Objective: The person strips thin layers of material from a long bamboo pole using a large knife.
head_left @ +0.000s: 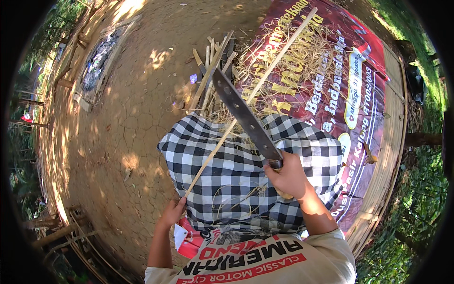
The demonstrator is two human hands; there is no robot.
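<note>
My right hand point(288, 176) is closed round the handle of a machete point(248, 120). Its long dark blade, with a row of small holes, points up and to the left across a thin bamboo strip point(269, 71). My left hand point(174, 211) grips the near end of that strip, which slants away to the far right. Whether the blade touches the strip I cannot tell. A black-and-white checked cloth point(217, 175) covers my lap beneath both, with a few shavings on it.
Split bamboo pieces point(208, 78) lie in a pile ahead. Curly shavings point(302, 57) cover part of a dark red printed banner point(373, 52), spread over a bamboo platform point(390, 128) at right. Bare cracked soil point(127, 123) stretches left, toward a framed ash pit point(100, 61).
</note>
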